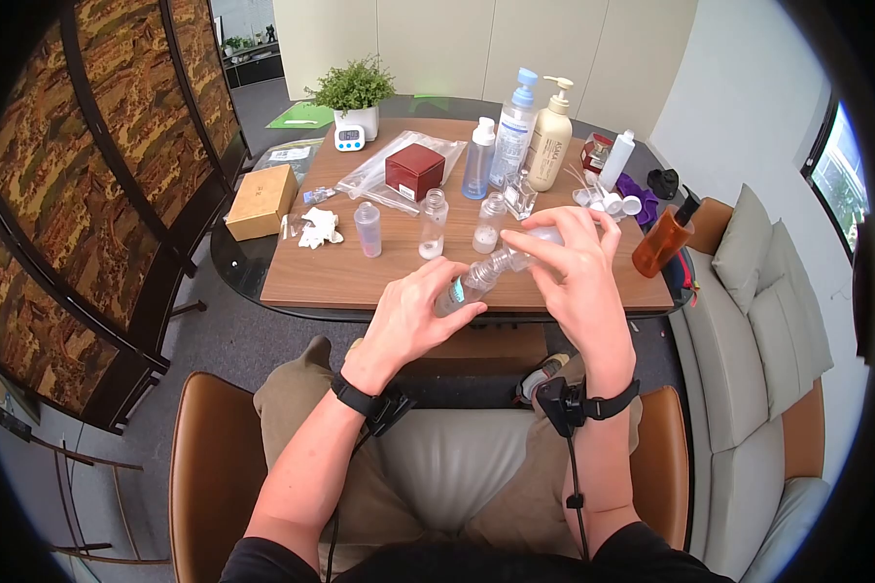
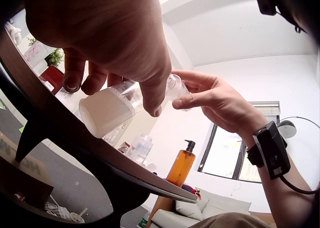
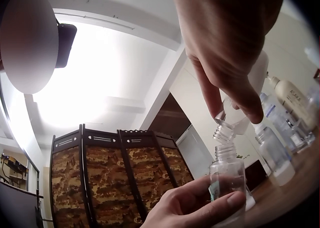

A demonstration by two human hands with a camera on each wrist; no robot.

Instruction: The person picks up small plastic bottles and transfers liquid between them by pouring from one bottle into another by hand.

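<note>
The left hand [image 1: 413, 316] grips a clear bottle [image 1: 476, 279] with a threaded neck and a small teal label, tilted over the table's front edge. The right hand [image 1: 576, 277] pinches a second clear bottle [image 1: 544, 239], tipped so its threaded neck meets or nearly meets the first one's mouth. In the right wrist view the upper neck [image 3: 224, 133] is just above the lower neck [image 3: 226, 152]; contact is unclear. A whitish bottle base [image 2: 102, 113] shows under the left hand in the left wrist view.
Two uncapped bottles [image 1: 432, 225] [image 1: 488, 223] and a capped one [image 1: 367, 230] stand close ahead. Behind are a dark red box [image 1: 415, 172], pump bottles [image 1: 551, 141], a timer [image 1: 349, 138] and a plant. An amber bottle [image 1: 663, 240] stands right; a cardboard box [image 1: 262, 201] lies left.
</note>
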